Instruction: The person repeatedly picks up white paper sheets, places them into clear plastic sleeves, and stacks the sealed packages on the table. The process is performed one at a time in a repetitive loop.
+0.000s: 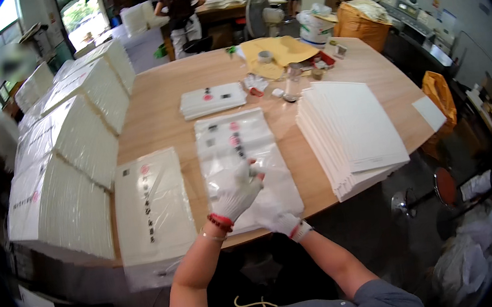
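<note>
Head view: person at a wooden table point(151, 119), clear printed plastic sleeves point(222, 153) lying flat directly in front. White-gloved left hand point(238, 189) over the middle of the sleeves, fingers partly curled, some fingertips bare; cannot tell if it grips the film. White-gloved right hand point(278, 218) lower, at the sleeves' near end, blurred; finger spread and hold cannot be told. Left of the sleeves, a printed plastic packet point(164, 205), its near end overhanging the table edge. Beyond, a small white stack point(215, 99). Right, fanned white sheets point(358, 122). Far left, wrapped white bundles point(74, 136) in a row.
</note>
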A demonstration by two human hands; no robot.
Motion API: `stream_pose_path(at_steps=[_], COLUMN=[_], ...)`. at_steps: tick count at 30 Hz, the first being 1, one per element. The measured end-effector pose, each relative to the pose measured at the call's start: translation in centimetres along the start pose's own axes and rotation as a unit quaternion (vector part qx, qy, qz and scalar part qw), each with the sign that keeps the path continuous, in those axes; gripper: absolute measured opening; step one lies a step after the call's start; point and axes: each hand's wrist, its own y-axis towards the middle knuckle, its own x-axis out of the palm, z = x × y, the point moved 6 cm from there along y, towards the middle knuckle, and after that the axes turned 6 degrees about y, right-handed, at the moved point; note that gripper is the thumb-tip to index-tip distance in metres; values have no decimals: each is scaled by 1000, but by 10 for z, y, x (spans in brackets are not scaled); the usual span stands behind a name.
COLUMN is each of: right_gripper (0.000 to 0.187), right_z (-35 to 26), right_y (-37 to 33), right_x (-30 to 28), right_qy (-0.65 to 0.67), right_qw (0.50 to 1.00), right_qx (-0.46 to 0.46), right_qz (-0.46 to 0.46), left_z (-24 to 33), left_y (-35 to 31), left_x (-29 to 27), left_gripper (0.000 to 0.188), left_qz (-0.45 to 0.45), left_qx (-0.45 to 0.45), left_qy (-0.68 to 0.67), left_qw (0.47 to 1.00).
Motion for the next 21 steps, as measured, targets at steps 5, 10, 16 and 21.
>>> stream_pose_path(at_steps=[5, 10, 16, 21], right_gripper=[27, 36, 13, 14], right_z=[-5, 35, 65, -58], right_y=[-29, -36, -45, -50], right_x=[-172, -266, -292, -252], right_qy=[112, -266, -188, -412], right_qw=[988, 955, 973, 910], right_qx=[67, 78, 77, -9], right_qz=[81, 107, 106, -35], left_z=[21, 58, 76, 59], left_y=[-53, -89, -103, -101], left_x=[-19, -21, 63, 139], left_gripper=[50, 45, 27, 25], left_qz=[202, 238, -77, -219], left_qx=[183, 230, 111, -237], left_qy=[320, 242, 54, -644], left_qw=[907, 912, 989, 694])
